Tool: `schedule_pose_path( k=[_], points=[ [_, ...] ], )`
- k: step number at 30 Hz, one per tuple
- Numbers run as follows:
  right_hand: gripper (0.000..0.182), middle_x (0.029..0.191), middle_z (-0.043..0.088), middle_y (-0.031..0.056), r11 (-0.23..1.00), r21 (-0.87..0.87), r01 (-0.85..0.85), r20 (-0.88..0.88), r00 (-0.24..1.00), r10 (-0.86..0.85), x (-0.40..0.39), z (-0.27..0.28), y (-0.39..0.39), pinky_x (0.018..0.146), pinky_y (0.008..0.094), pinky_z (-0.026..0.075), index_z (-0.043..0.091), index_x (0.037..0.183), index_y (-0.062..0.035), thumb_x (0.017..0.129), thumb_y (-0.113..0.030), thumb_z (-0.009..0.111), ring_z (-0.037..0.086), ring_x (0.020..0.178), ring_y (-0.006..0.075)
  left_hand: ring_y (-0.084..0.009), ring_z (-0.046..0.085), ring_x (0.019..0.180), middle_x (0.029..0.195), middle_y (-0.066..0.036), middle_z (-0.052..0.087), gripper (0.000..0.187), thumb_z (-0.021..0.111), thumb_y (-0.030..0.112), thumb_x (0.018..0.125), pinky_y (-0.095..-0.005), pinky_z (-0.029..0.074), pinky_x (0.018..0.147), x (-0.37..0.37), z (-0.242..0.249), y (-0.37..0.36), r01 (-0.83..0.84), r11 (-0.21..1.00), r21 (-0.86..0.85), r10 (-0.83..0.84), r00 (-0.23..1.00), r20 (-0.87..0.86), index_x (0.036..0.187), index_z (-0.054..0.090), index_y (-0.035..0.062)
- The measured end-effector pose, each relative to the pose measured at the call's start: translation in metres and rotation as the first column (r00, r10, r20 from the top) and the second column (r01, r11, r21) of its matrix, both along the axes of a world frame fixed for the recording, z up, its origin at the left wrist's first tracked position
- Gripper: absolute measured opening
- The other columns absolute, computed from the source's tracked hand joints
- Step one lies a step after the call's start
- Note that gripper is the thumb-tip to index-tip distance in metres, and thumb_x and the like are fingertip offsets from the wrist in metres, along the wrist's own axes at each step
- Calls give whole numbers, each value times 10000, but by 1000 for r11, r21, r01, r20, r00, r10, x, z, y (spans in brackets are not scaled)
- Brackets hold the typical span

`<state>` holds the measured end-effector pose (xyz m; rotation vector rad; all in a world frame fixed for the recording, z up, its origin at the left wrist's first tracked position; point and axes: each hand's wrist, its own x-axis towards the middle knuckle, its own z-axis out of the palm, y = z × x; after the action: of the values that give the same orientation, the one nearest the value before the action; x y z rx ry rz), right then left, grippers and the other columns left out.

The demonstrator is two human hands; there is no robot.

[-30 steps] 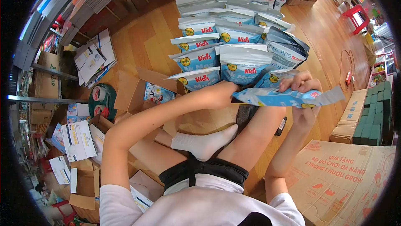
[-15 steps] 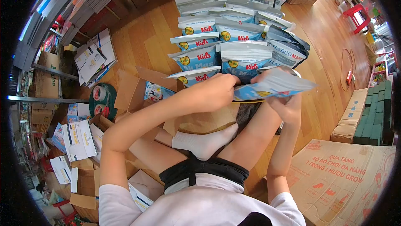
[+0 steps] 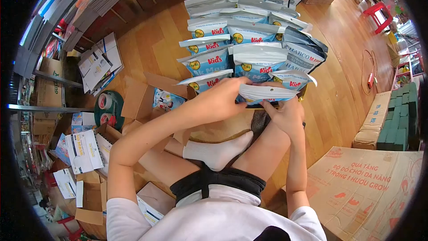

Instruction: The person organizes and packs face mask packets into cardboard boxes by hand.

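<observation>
A blue and white mask packet [image 3: 267, 93] stands nearly upright at the front of the packed rows, its pale top edge towards me. My left hand [image 3: 227, 97] grips its left end, the fingertips partly hidden behind it. My right hand [image 3: 286, 117] is closed on its right lower part, thumb on the near side and the other fingers hidden. Just behind it are a Kids mask packet [image 3: 261, 65] and another Kids packet [image 3: 294, 80] to the right. To the left, beside my left hand, another Kids packet [image 3: 207, 80] leans in its row.
Grey Habco mask packets [image 3: 305, 51] stand at the right and back of the rows. An open carton [image 3: 136, 96] holding a blue packet is on the left, near rolls of tape [image 3: 106, 100]. A large printed cardboard box [image 3: 356, 192] lies at right.
The packet has swung from lying tilted out to the right to nearly upright at the front row. My right hand has moved left and down with it; my left hand has shifted slightly left.
</observation>
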<state>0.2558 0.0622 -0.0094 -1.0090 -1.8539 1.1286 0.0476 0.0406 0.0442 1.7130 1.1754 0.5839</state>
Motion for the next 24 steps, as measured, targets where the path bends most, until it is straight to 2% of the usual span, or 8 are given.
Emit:
schedule_pose_path(
  k=[5, 6, 11, 15, 18, 19, 22, 24],
  points=[
    [343, 1137, 640, 151, 998, -62, 3, -400, 916, -28, 0, 20, -9, 902, 313, 486, 602, 1071, 31, 747, 126, 662, 621, 1049, 218, -303, 645, 939, 956, -207, 661, 375, 694, 154, 823, -367, 483, 814, 5, 7, -2, -97, 995, -22, 96, 995, -18, 1127, 584, -36],
    [343, 1159, 630, 161, 997, -76, 16, -495, 867, -52, 1, 21, -10, 916, 315, 483, 598, 1072, 37, 749, 144, 649, 614, 1069, 222, -321, 645, 928, 937, -217, 659, 351, 690, 140, 819, -375, 484, 806, 6, 4, -1, -90, 993, 76, 93, 995, -33, 1104, 591, -38],
    [268, 1019, 688, 181, 934, 241, 263, -233, 950, -208, -5, 9, -9, 876, 310, 492, 585, 897, 34, 698, 195, 507, 654, 994, 236, -415, 595, 993, 1044, -262, 613, 400, 665, -13, 705, -425, 479, 830, 18, -9, -17, -205, 938, 280, 240, 966, -95, 1095, 577, -31],
    [285, 1028, 677, 191, 863, 315, 395, -247, 912, -328, -15, 0, -16, 882, 329, 494, 590, 943, 24, 710, 184, 550, 653, 985, 262, -348, 560, 1153, 1248, -190, 563, 486, 685, 67, 744, -411, 457, 983, 39, 7, -61, -214, 593, 776, 423, 903, -74, 1199, 527, 1],
    [319, 1067, 652, 199, 774, 418, 476, -330, 873, -359, -25, -4, -21, 893, 348, 494, 583, 1005, 14, 728, 170, 604, 635, 1016, 276, -319, 502, 1234, 1296, -157, 537, 515, 662, 142, 792, -413, 401, 1058, 26, -22, -93, 239, 393, 888, 103, 948, -300, 1258, 493, 2],
    [397, 1129, 593, 200, 686, 588, 429, -216, 900, -378, -22, 1, -23, 897, 385, 498, 523, 1110, -6, 761, 156, 621, 591, 1081, 318, -343, 436, 1285, 1359, -177, 469, 573, 650, 190, 813, -419, 379, 1071, 21, -32, -96, 317, 433, 844, 57, 925, -376, 1307, 448, -17],
    [375, 1133, 540, 201, 386, 680, 623, -424, 764, -487, -43, 15, -45, 902, 422, 485, 474, 1126, 5, 798, 164, 561, 557, 1082, 328, -349, 403, 1304, 1393, -181, 421, 623, 650, 209, 817, -425, 374, 1071, 17, -47, -77, -52, 806, 590, 214, 954, -208, 1339, 409, -32],
    [332, 1053, 511, 172, 257, 663, 703, -534, 685, -495, -44, 8, -72, 816, 422, 493, 453, 1079, -31, 811, 96, 603, 552, 967, 287, -351, 400, 1310, 1364, -204, 441, 639, 637, 171, 820, -422, 386, 1052, 3, -21, -68, -101, 864, 494, 187, 974, -128, 1367, 365, -16]
  ],
)
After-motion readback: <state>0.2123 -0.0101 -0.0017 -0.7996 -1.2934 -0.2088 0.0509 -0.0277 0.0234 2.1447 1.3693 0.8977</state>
